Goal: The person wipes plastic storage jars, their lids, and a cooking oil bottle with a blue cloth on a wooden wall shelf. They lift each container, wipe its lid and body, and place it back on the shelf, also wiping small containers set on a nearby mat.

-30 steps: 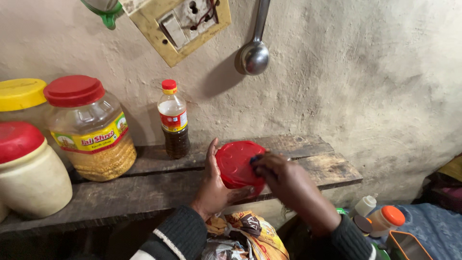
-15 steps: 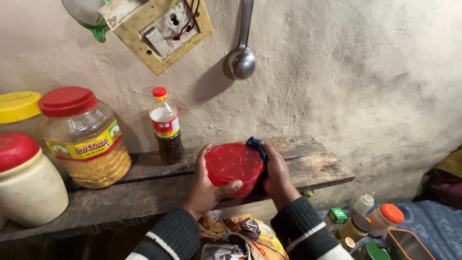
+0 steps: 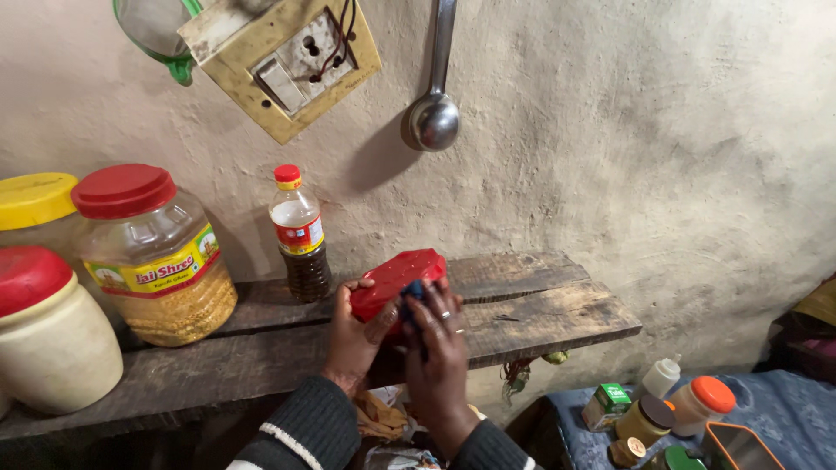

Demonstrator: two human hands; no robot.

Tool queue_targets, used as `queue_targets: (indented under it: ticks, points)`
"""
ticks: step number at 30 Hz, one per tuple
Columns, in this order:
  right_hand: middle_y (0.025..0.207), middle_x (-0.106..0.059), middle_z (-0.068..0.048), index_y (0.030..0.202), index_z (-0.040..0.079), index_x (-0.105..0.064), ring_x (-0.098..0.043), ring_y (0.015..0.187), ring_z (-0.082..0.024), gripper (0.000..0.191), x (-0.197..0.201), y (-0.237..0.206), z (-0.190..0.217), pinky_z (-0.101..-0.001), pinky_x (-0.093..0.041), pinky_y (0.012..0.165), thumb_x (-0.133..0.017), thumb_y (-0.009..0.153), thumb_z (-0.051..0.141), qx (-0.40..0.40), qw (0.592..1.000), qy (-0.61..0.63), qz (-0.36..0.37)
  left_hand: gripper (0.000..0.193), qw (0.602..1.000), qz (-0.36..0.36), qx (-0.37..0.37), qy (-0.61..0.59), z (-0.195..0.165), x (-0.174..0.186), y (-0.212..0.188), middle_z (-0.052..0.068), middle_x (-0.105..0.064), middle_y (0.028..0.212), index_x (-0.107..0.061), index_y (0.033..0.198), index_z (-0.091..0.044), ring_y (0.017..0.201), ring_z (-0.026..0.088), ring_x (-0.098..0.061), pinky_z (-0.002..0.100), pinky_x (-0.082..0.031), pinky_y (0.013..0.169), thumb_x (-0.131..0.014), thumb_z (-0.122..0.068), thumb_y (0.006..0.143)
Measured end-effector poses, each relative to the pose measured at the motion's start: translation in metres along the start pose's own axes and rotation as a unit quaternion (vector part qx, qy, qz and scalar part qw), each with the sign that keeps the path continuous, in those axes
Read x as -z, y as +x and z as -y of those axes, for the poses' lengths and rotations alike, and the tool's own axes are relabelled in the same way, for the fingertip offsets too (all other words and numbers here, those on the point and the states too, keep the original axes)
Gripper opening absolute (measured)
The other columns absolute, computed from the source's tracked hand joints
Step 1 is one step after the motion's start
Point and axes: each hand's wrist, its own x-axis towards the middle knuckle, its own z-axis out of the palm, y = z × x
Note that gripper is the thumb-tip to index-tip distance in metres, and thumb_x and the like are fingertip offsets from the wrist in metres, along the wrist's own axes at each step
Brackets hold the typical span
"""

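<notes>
My left hand [image 3: 353,335] holds a round red lid [image 3: 398,277] tilted on edge, just above the wooden shelf [image 3: 531,313]. Against the lid's underside my right hand [image 3: 435,344], with a ring on one finger, presses a small dark blue thing [image 3: 413,294]; I cannot tell what it is. Both hands are in front of the shelf's middle, right of a small dark-liquid bottle with a red cap [image 3: 299,235].
Left on the shelf stand a big clear jar of yellow grains with a red lid [image 3: 152,257], a yellow-lidded jar [image 3: 33,204] and a cream jar with a red lid [image 3: 48,331]. A ladle [image 3: 435,104] and a switch box [image 3: 283,61] hang on the wall. Small containers [image 3: 679,405] sit at lower right.
The red lid has been turned from flat, face-on, to tilted on edge. My right hand has moved from the lid's right side to under it, closer to me.
</notes>
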Motion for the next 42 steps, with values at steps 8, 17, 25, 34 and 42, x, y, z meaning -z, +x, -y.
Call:
queue_targets:
  ticks: [8, 17, 25, 34, 42]
  points:
    - [0.121, -0.063, -0.015, 0.114, 0.007, -0.069, -0.062, 0.113, -0.032, 0.019, 0.010, 0.027, -0.035, -0.0414, -0.051, 0.095, -0.065, 0.095, 0.002, -0.148, 0.986, 0.074, -0.021, 0.060, 0.997, -0.021, 0.033, 0.064, -0.015, -0.015, -0.003, 0.009, -0.067, 0.114, -0.051, 0.117, -0.009, 0.103, 0.014, -0.065, 0.032, -0.058, 0.087, -0.089, -0.026, 0.074]
    - [0.118, -0.064, -0.012, 0.110, 0.006, -0.068, -0.060, 0.109, -0.033, 0.021, 0.021, 0.029, -0.054, -0.0434, -0.050, 0.093, -0.069, 0.090, 0.000, -0.017, 1.000, 0.015, 0.015, 0.061, 0.993, -0.021, 0.004, 0.117, -0.007, -0.015, 0.006, 0.009, -0.066, 0.116, -0.052, 0.116, -0.009, 0.104, 0.014, -0.064, 0.032, -0.058, 0.089, -0.090, -0.028, 0.073]
    - [0.116, -0.062, -0.014, 0.107, 0.005, -0.066, -0.059, 0.109, -0.034, 0.020, 0.016, 0.020, -0.039, -0.0449, -0.049, 0.093, -0.068, 0.088, -0.001, 0.018, 1.000, 0.005, 0.021, 0.062, 0.987, -0.009, -0.028, 0.157, -0.007, -0.012, 0.010, 0.008, -0.064, 0.116, -0.052, 0.116, -0.008, 0.107, 0.015, -0.062, 0.032, -0.056, 0.091, -0.091, -0.031, 0.074]
    - [0.119, -0.064, -0.013, 0.109, 0.005, -0.065, -0.061, 0.110, -0.033, 0.017, 0.018, 0.027, -0.043, -0.0428, -0.051, 0.092, -0.068, 0.093, 0.000, -0.061, 0.998, 0.014, 0.009, 0.060, 0.985, 0.016, -0.043, 0.167, -0.012, -0.007, 0.006, 0.008, -0.062, 0.117, -0.051, 0.115, -0.008, 0.107, 0.015, -0.062, 0.032, -0.057, 0.092, -0.090, -0.033, 0.076]
    - [0.122, -0.064, -0.013, 0.112, 0.006, -0.069, -0.062, 0.116, -0.030, 0.018, 0.012, 0.007, -0.033, -0.0382, -0.051, 0.098, -0.067, 0.094, 0.004, -0.083, 0.995, 0.037, 0.042, 0.060, 0.990, 0.013, -0.009, 0.139, -0.014, -0.002, 0.005, 0.007, -0.064, 0.117, -0.053, 0.115, -0.008, 0.107, 0.014, -0.062, 0.031, -0.056, 0.092, -0.089, -0.032, 0.074]
